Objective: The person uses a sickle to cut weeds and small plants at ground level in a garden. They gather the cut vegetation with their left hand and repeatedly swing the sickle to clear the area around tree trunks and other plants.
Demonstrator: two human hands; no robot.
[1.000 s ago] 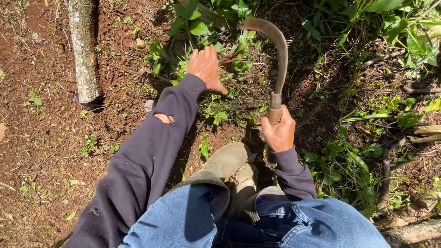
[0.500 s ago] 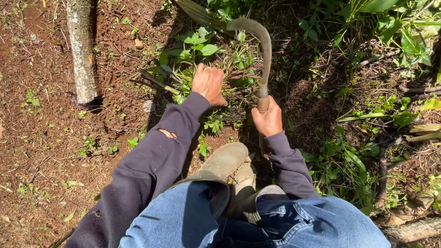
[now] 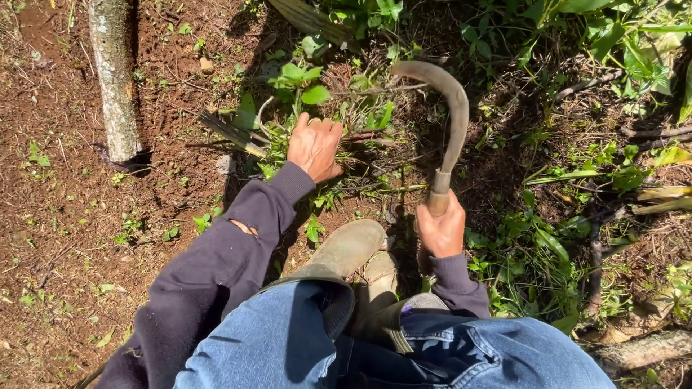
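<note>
— What have the hands got?
— My right hand point(image 3: 441, 232) is wrapped round the wooden handle of a curved, rusty metal sickle point(image 3: 453, 119), blade arcing up and left over the weeds. My left hand point(image 3: 314, 147) is clenched on a clump of green leafy weeds point(image 3: 299, 81) beside the muddy olive rubber boot point(image 3: 347, 248)

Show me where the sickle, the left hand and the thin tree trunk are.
sickle point(image 3: 457, 122), head view, on the curved blade
left hand point(image 3: 314, 148), head view, on the back of the hand
thin tree trunk point(image 3: 114, 79), head view, on its pale bark
</note>
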